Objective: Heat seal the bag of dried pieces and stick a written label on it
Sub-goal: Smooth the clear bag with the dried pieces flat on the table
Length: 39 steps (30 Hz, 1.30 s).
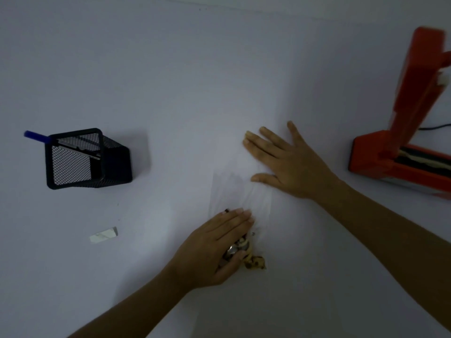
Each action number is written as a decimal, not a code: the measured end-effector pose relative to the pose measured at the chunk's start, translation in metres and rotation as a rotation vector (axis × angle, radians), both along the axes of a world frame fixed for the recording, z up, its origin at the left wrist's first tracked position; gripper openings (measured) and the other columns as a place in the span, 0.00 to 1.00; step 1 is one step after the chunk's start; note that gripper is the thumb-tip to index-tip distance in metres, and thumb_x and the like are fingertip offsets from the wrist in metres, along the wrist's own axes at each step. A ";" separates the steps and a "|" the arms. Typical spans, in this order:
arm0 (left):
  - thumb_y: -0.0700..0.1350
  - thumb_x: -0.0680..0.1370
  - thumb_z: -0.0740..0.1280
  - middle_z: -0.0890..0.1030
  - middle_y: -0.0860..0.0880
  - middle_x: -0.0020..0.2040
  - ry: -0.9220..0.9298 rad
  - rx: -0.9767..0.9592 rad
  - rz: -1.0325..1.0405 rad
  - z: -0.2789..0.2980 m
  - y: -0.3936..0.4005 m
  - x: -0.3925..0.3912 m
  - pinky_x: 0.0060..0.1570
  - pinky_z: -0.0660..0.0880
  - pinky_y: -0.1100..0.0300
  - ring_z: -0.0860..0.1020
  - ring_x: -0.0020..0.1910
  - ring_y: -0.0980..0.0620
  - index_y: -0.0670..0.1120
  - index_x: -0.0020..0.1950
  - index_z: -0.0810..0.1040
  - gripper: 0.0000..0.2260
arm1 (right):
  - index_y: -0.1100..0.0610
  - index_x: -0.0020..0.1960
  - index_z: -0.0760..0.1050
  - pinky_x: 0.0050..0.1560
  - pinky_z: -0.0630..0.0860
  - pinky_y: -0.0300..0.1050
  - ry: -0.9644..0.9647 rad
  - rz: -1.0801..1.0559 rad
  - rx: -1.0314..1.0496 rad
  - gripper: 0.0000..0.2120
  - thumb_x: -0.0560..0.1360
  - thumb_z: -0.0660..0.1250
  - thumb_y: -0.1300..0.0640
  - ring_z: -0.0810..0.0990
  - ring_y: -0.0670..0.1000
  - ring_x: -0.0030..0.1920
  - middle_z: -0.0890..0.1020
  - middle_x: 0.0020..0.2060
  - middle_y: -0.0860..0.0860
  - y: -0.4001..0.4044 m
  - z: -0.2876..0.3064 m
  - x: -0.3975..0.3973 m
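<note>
I have my right hand [288, 162] spread flat on the clear bag [240, 193], near its empty top, to smooth it. My left hand [214, 247] lies flat over the dried pieces [255, 261] at the bottom end, so the bag stays put. The bag rests mid-table. The red heat sealer [400, 152] waits open on the right. The label [103, 235] and the pen holder [85, 159] sit left, for later.

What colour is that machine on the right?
The heat sealer is orange-red, seen in the head view.
</note>
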State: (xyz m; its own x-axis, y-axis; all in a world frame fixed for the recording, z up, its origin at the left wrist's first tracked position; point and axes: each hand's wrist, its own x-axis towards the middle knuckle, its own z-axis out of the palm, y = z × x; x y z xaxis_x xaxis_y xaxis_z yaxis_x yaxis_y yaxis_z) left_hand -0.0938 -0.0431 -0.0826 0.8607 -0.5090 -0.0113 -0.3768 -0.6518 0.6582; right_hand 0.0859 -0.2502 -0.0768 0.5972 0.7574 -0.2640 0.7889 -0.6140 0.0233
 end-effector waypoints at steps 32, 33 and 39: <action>0.50 0.76 0.64 0.68 0.47 0.73 -0.036 0.014 0.010 -0.004 0.000 -0.004 0.73 0.63 0.57 0.64 0.74 0.53 0.43 0.71 0.70 0.25 | 0.59 0.78 0.53 0.75 0.50 0.62 0.001 -0.010 0.165 0.29 0.82 0.43 0.43 0.56 0.55 0.77 0.58 0.77 0.55 0.035 0.011 -0.035; 0.51 0.77 0.64 0.68 0.47 0.73 -0.033 0.016 0.011 -0.004 0.000 -0.003 0.73 0.63 0.57 0.64 0.74 0.53 0.43 0.71 0.70 0.25 | 0.59 0.78 0.52 0.75 0.50 0.62 0.025 -0.020 0.152 0.29 0.82 0.43 0.43 0.55 0.55 0.77 0.57 0.78 0.55 0.031 0.008 -0.044; 0.51 0.77 0.63 0.68 0.47 0.73 -0.020 0.016 0.015 -0.003 -0.001 -0.006 0.73 0.63 0.57 0.64 0.74 0.54 0.43 0.72 0.68 0.24 | 0.58 0.78 0.51 0.76 0.50 0.61 0.057 -0.022 0.108 0.30 0.83 0.45 0.42 0.53 0.54 0.78 0.55 0.78 0.54 0.025 -0.003 -0.062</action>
